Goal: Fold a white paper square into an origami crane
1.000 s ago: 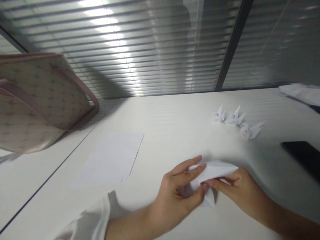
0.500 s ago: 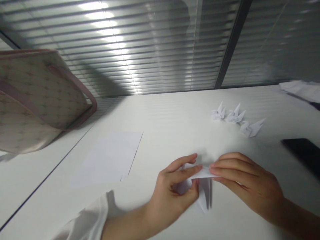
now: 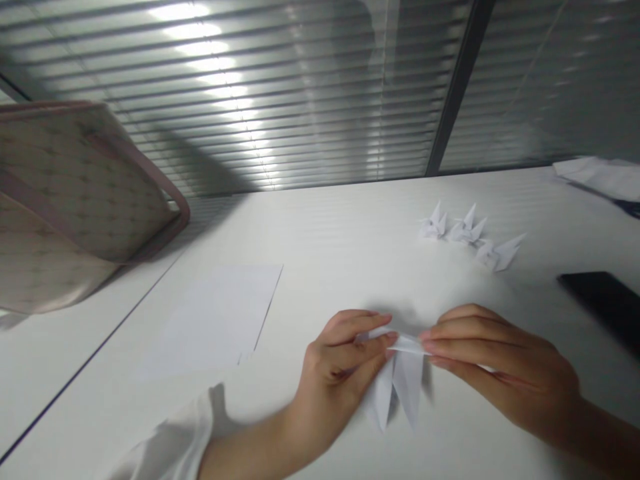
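A folded white paper [image 3: 409, 383] hangs between my two hands just above the white table, with two pointed flaps hanging down toward me. My left hand [image 3: 340, 373] pinches its left part between thumb and fingers. On the other side, my right hand [image 3: 500, 363] grips the right end of the upper edge with its fingertips. Beyond my right hand stand three small folded paper birds: one on the left [image 3: 434, 223], one in the middle [image 3: 469, 227] and one nearer on the right [image 3: 499, 253].
White paper sheets [image 3: 215, 320] lie left of my hands. A patterned bag [image 3: 80, 200] with pink handles stands at the far left. At the right are a black phone [image 3: 603, 300] and crumpled white paper [image 3: 600, 175]. Blinds [image 3: 310, 100] rise behind the table [image 3: 320, 233].
My left thumb has moved up against the fold. The paper has turned a little, and its two lower flaps now show more fully and spread apart. The view has shifted slightly.
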`<state>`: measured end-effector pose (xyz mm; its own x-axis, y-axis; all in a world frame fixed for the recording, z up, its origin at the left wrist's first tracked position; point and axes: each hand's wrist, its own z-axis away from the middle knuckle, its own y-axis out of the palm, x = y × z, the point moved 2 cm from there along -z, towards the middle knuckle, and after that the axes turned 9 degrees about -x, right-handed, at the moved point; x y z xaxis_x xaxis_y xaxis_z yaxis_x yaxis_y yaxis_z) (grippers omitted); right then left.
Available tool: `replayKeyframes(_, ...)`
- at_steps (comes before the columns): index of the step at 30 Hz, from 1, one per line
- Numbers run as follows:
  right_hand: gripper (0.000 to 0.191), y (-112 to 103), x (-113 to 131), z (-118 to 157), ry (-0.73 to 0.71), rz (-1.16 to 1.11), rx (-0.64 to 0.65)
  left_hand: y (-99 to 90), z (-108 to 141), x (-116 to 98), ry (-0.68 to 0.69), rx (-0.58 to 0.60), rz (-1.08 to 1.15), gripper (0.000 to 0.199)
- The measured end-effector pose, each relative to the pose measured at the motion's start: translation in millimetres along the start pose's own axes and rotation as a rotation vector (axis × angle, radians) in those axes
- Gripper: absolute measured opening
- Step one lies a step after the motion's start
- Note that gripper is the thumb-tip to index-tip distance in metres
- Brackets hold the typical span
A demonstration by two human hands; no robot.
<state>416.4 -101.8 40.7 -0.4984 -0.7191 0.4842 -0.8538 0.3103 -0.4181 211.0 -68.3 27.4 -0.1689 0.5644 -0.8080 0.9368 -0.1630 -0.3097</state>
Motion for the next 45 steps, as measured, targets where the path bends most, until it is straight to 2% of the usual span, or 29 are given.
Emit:
replayKeyframes(9,0.018,-4,6,-2,0.018,-0.021,-0.024,2.4,-2,0,-0.074,0.032,0.04,0.022)
replayKeyframes(14,0.009,-11,15,-9,-0.079,0.09,0.019,3.0,-3,0,-0.115,0.065,0.055,0.02)
replayKeyframes(17,0.007,-7,16,-6,-0.127,0.152,0.049,4.2,-2,0,-0.133,0.061,0.076,0.021)
replayKeyframes(20,0.017,2,11,2,-0.115,0.149,0.048,7.6,0,-4,-0.16,0.103,0.099,0.023)
replayKeyframes(22,0.022,6,7,6,-0.105,0.132,0.035,10.3,2,-6,-0.258,0.111,0.148,0.028)
replayKeyframes(24,0.027,7,4,6,-0.058,0.138,0.016,12.4,5,-5,-0.433,0.053,0.262,0.042)
replayKeyframes(27,0.025,5,2,3,0.021,0.156,-0.024,17.0,10,-2,-0.705,-0.014,0.531,0.061)
replayKeyframes(30,0.024,5,3,2,0.018,0.151,-0.045,22.9,12,-3,-0.881,0.09,0.697,0.065)
replayKeyframes(32,0.024,8,2,4,0.012,0.132,-0.021,24.8,12,-5,-0.922,0.132,0.699,0.067)
replayKeyframes(38,0.025,15,-1,9,0.005,0.035,0.095,25.4,12,-8,-0.899,0.084,0.663,0.063)
replayKeyframes(42,0.025,14,-2,11,-0.071,0.108,0.084,26.3,11,-9,-0.939,0.078,0.712,0.057)
replayKeyframes(45,0.027,11,-3,15,-0.132,0.204,0.086,28.8,10,-11,-0.967,0.101,0.736,0.043)
